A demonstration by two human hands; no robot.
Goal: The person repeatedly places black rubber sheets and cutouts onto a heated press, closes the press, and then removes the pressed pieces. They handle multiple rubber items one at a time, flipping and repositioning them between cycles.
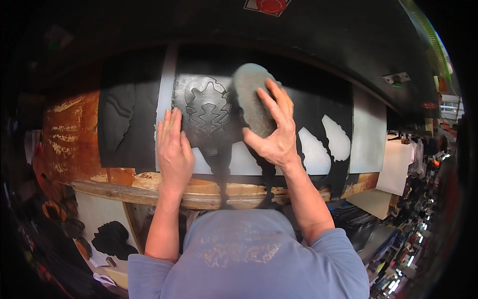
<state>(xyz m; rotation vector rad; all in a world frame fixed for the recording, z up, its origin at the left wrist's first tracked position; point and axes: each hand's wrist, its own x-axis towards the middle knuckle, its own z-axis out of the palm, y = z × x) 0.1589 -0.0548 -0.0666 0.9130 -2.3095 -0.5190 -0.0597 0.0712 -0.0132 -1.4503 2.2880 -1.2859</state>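
Observation:
My right hand (pixel 279 134) grips a grey sole-shaped cutting die (pixel 250 77) with a wavy edge, thumb on one side and fingers across its upper face. The die is over a black rubber-like sheet (pixel 313 104); whether it touches the sheet I cannot tell. Flat and stretched out, my left hand (pixel 176 149) rests at the sheet's left edge. Beside the die, a sole outline with a zigzag tread pattern (pixel 206 107) shows in the sheet. Toward me and to the right, sole-shaped cutouts (pixel 336 139) reveal the pale board (pixel 367 132) underneath.
A dark machine beam (pixel 199 25) spans above the work, with a red button (pixel 271 6) and a green button (pixel 397 83). Another black sheet (pixel 113 137) lies at left on worn brown wood (pixel 67 134). A chipped wooden edge (pixel 199 195) runs along the near side.

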